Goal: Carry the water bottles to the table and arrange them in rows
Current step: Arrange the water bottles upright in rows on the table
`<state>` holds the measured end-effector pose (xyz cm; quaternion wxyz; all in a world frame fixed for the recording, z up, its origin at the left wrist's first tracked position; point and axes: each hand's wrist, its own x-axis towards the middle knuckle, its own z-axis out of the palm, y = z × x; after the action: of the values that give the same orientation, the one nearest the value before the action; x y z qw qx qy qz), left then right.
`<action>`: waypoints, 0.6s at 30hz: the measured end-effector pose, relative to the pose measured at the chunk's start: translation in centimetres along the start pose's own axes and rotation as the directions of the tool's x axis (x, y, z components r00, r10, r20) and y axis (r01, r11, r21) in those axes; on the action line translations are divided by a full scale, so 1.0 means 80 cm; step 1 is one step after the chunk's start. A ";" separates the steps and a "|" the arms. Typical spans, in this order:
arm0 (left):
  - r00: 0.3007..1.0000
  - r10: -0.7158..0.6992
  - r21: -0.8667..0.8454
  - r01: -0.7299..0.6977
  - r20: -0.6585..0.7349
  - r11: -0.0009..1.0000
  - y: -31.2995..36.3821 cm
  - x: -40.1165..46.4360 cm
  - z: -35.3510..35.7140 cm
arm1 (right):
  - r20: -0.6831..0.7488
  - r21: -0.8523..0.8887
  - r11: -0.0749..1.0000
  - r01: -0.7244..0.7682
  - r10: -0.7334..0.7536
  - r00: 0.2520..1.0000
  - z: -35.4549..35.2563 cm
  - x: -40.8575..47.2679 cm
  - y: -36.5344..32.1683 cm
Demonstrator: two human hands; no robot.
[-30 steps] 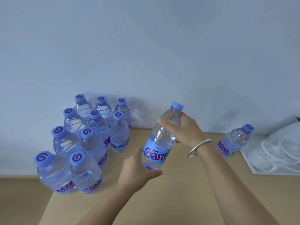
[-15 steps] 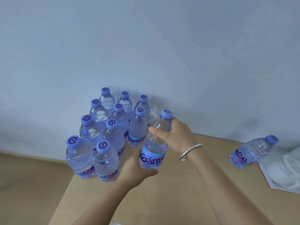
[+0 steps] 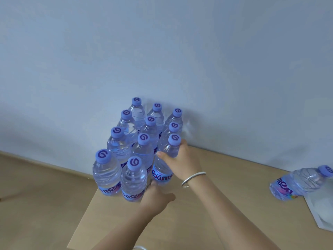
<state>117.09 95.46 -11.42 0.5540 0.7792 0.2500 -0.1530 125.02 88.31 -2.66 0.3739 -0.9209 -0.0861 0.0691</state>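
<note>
Several clear water bottles with purple caps (image 3: pixel 137 150) stand in rows at the table's back left corner against the wall. My right hand (image 3: pixel 180 159) grips the upper part of one more bottle (image 3: pixel 163 175), upright at the right side of the group. My left hand (image 3: pixel 156 199) holds the base of that same bottle from the front. A further bottle (image 3: pixel 302 183) stands at the far right, leaning in the wide view.
The wooden table (image 3: pixel 207 222) ends at its left edge just left of the bottles, with floor beyond. A white tray-like object (image 3: pixel 322 213) lies at the right edge. A silver bangle (image 3: pixel 192 178) is on my right wrist.
Both hands have carried the held bottle left and back, from the open table beside the group to the third row's place. The view has shifted left.
</note>
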 end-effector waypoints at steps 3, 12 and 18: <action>0.999 -0.019 -0.087 0.022 0.037 0.996 0.000 0.003 -0.003 | -0.007 -0.031 0.999 -0.022 0.021 1.000 0.013 0.000 0.001; 0.997 -0.071 -0.092 0.070 -0.009 0.993 0.007 0.017 0.007 | -0.026 -0.011 0.999 -0.051 0.051 0.998 0.032 -0.001 0.014; 0.995 -0.089 0.003 0.089 -0.046 0.996 0.008 0.023 0.018 | -0.028 0.039 0.998 -0.048 0.049 0.998 0.034 -0.001 0.022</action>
<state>119.00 94.37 -12.37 0.5387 0.7721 0.2966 -0.1604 124.60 88.85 -5.81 0.3907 -0.9163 -0.0572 0.0665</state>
